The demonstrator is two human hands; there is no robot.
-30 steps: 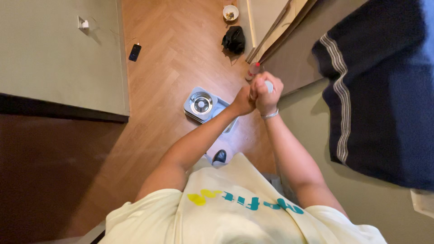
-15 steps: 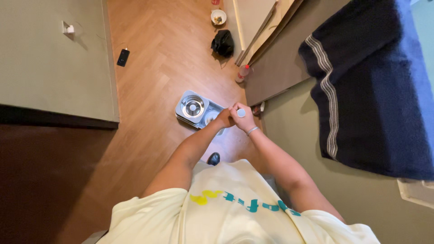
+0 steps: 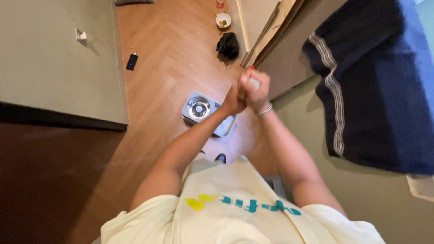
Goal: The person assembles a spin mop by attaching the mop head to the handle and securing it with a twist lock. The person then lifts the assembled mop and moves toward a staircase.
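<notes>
Herringbone wooden floor (image 3: 167, 58), hands raised above a square grey metal bucket (image 3: 209, 114).
Left hand (image 3: 234, 100) and right hand (image 3: 254, 88) press together, fingers clamped on a small white object (image 3: 255, 82) (mostly hidden).

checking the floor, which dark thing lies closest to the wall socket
The flat black phone, lying on the wood floor just right of the wall socket. The crumpled black bag sits farther right, near the small bowl.

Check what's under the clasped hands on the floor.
Below the hands sits a grey mop bucket with a round spinner basket, on the wood floor. The forearm covers its right part, so that section's contents can't be seen. A small white thing shows in the right hand's grip.
</notes>
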